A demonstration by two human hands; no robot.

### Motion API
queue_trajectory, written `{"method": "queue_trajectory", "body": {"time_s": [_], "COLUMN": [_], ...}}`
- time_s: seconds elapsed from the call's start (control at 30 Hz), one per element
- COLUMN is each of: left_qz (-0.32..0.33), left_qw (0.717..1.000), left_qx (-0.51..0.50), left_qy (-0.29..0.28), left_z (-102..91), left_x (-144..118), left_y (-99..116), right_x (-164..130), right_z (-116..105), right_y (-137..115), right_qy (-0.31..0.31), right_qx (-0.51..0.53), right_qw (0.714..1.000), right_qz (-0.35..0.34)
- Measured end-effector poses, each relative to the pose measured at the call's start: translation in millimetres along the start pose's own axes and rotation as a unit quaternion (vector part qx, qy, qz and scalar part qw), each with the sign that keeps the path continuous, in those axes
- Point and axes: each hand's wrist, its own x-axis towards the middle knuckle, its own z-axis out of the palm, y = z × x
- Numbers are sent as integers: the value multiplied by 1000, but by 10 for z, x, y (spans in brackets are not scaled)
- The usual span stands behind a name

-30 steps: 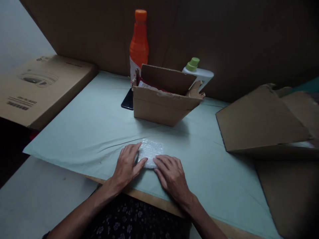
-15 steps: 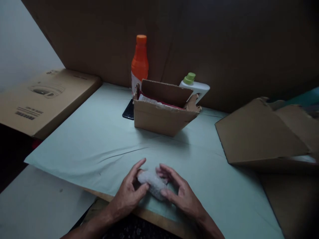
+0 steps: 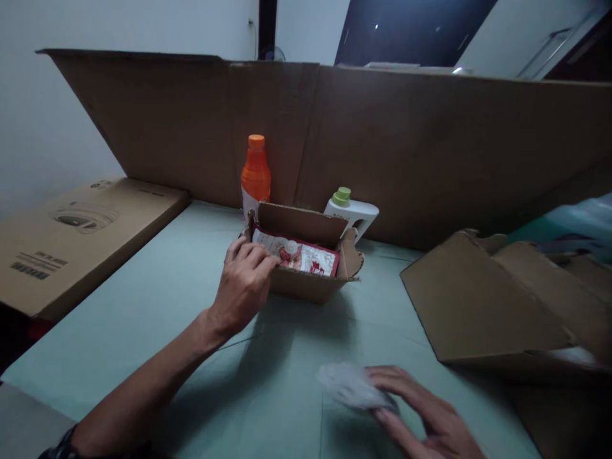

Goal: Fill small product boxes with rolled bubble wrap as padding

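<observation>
My left hand (image 3: pixel 245 278) is on the front left rim of a small open cardboard box (image 3: pixel 308 291), fingers curled over the edge. Inside the box lies a red and silver printed packet (image 3: pixel 299 254). Lower down, over the cloth, my right hand (image 3: pixel 421 411) holds a crumpled bundle in clear plastic wrap (image 3: pixel 354 386) between thumb and fingers. What is inside the wrap cannot be made out.
Behind the small box stand an orange bottle (image 3: pixel 256 172) and a white bottle with a green cap (image 3: pixel 354 209). A flat printed carton (image 3: pixel 81 236) lies at the left, a larger open carton (image 3: pixel 471 306) at the right. A tall cardboard panel (image 3: pixel 411 140) closes off the back.
My left hand has let go of the wrapped bundle and moved forward to the small box's rim. My right hand has carried the bundle to the right. The view has tilted up.
</observation>
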Motion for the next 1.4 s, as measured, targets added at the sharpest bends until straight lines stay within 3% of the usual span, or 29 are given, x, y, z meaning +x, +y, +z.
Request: {"method": "queue_trajectory", "body": {"time_s": [0.07,0.13,0.23,0.37,0.5,0.63,0.73,0.83,0.93,1.0,1.07,1.17,1.23,1.3,1.4], "left_qz": [-3,-11,-13,-7,7,13,-22,-89,-193,-262,-306,-322,-317,-310,-294], "left_qw": [1000,999,998,996,996,997,994,985,969,952,930,895,873,862,864], "left_qx": [-20,-38,-56,-67,-67,-50,-31,-58,-115,-154,-205,-307,-369,-399,-407], "left_qy": [12,24,39,59,62,65,101,135,99,43,-3,-29,-31,-29,-31], "left_z": [40,69,109,144,134,150,164,121,55,48,103,297,453,567,586], "left_x": [-134,-261,-336,-292,-200,-36,23,-124,-458,-669,-769,-651,-476,-345,-384], "left_y": [25,42,39,-10,-68,-98,-131,-239,-399,-477,-511,-474,-375,-196,215], "right_x": [175,473,1141,2038,2474,2621,2597,2261,1623,1216,991,1079,1260,1313,952], "right_z": [-263,-464,-513,-107,400,585,331,-180,-528,-464,-160,428,658,672,404], "right_y": [-20,-81,-176,-147,-33,-13,-68,-87,67,271,486,685,716,702,683], "right_qy": [91,172,174,-45,-265,-337,-287,-81,113,143,120,102,102,110,124], "right_qx": [-51,-98,-137,-166,-228,-243,-220,-164,-173,-141,-65,36,69,73,60], "right_qw": [994,980,975,984,936,909,932,983,972,964,974,980,977,974,970], "right_qz": [-23,10,27,-45,-45,-30,-23,21,109,175,180,165,173,185,203]}}
